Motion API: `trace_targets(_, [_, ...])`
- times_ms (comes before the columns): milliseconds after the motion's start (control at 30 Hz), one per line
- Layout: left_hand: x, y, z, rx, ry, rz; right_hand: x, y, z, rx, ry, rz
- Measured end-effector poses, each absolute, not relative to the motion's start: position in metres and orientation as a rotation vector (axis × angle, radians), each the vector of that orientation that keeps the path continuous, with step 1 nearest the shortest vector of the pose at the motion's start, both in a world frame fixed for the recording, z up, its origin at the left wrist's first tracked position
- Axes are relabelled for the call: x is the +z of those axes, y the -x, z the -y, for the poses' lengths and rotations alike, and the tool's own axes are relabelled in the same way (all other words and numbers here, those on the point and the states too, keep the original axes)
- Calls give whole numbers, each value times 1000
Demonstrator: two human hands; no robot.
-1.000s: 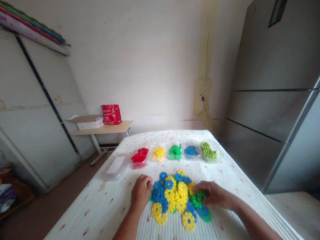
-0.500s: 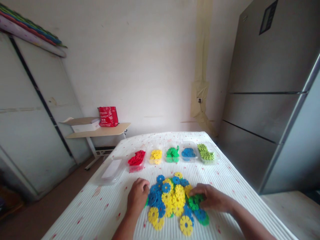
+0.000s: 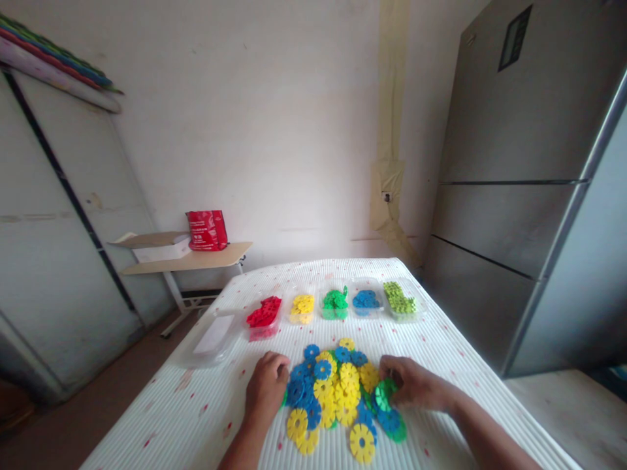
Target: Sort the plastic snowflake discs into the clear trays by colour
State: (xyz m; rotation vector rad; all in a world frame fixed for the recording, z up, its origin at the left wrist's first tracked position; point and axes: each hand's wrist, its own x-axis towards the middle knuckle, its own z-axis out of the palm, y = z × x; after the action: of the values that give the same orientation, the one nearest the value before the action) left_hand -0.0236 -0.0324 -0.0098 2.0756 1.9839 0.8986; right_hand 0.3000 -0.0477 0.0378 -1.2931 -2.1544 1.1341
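- right hand [image 3: 392, 380]: thumb and fingers closed on a green disc [image 3: 385, 395], which looks tilted, at the side of the heap [image 3: 337, 399] facing the tabletop's [image 3: 196, 418] right edge.
- to pick it well, pinch by the rim and raise it straight up first — the discs are notched, so a sideways drag could snag the blue disc [image 3: 390, 421] lying close in front of it.
- a light grip should do; they look thin and stiff.
- watch that only one comes up; whether another sits under the fingers is hidden.
- left hand [image 3: 268, 384]: loosely curled at the heap's left side, just beside the blue discs [image 3: 306, 378]. its fingertips are hidden, so i cannot tell if it holds anything — it is well placed to steady that side.
- the heap lies between the two hands, well short of the tabletop's far edge and roughly midway between its left and right edges, yellow discs [image 3: 349, 378] in the middle.
- filled tubs [image 3: 420, 303] stand in a row nearer the far edge, apart from both hands.
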Motion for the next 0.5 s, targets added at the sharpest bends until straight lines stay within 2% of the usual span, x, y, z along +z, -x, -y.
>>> trace_targets(267, [-12, 23, 31, 897, -2045, -2010, 48, -302, 25, 1448, 1178, 1791])
trace_targets(500, [-9, 23, 32, 924, -2042, -1981, 70, -252, -40, 1000, 1263, 1642])
